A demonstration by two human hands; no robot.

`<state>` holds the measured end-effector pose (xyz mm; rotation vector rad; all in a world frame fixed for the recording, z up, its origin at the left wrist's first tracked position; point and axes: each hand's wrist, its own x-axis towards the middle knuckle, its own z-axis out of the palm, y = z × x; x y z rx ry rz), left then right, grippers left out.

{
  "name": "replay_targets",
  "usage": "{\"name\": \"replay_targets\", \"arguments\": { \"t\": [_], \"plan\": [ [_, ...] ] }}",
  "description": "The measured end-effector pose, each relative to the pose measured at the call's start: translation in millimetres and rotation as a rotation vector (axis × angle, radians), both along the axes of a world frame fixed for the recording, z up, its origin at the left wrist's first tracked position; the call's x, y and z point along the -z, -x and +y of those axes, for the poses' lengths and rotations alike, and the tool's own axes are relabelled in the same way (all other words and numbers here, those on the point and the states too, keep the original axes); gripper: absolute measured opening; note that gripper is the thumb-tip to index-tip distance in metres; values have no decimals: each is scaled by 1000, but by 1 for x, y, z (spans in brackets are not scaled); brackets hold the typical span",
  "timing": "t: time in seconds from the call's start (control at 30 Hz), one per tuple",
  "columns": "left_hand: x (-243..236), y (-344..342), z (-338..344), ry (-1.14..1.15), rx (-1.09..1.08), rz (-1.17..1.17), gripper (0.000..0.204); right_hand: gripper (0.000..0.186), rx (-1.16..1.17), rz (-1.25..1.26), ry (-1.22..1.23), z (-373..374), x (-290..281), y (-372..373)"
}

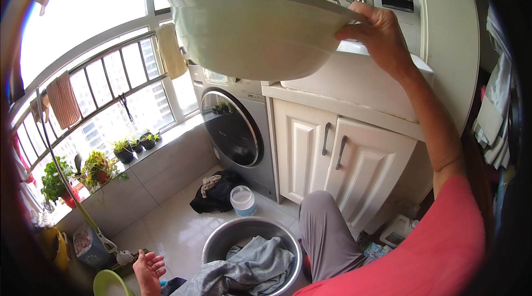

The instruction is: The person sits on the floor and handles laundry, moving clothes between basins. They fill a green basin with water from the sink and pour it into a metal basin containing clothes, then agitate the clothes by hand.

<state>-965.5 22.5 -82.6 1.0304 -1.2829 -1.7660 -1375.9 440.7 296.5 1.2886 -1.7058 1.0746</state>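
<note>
Raised high in front of me, a large pale green basin (255, 32) is gripped at its right rim by my right hand (377, 32). The thumb is on its side and the fingers are over the edge. Low on the left, my left hand (148, 267) is held palm up with its fingers apart and nothing in it. To the right of that hand stands a metal tub (213, 243) on the floor. Grey-blue wet-looking cloth (249, 268) lies in the tub and hangs over its near left rim. What the basin contains, if anything, is hidden.
A washing machine (235, 129) stands beside a white cabinet (343, 168) with a sink (354, 74) above. On the floor are a clear container (243, 200), dark clothing (213, 199) and a green basin (111, 284). Potted plants (94, 168) line the window ledge.
</note>
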Motion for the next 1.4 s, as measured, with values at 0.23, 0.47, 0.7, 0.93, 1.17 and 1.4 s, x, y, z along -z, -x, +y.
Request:
{"name": "replay_targets", "arguments": {
  "t": [0.23, 0.47, 0.7, 0.93, 1.17, 1.4],
  "plan": [
    [3, 7, 0, 7, 7, -15, 45, 14, 164, 86, -240, -9, -45, 26],
    [7, 2, -5, 25, 11, -51, 43, 20, 376, 55, -305, -43, -74, 43],
    [4, 7, -5, 16, 33, -42, 42, 19, 146, -83, -328, -56, -89, 107],
    [2, 9, -4, -28, 9, -17, 41, 19, 263, -66, -323, -78, -94, 138],
    [9, 11, -11, -20, 43, -76, 45, 22, 381, 21, -336, -111, -93, 163],
    [9, 19, -13, -56, 34, -77, 43, 27, 339, 35, -266, -129, -91, 185]
  ]
}}
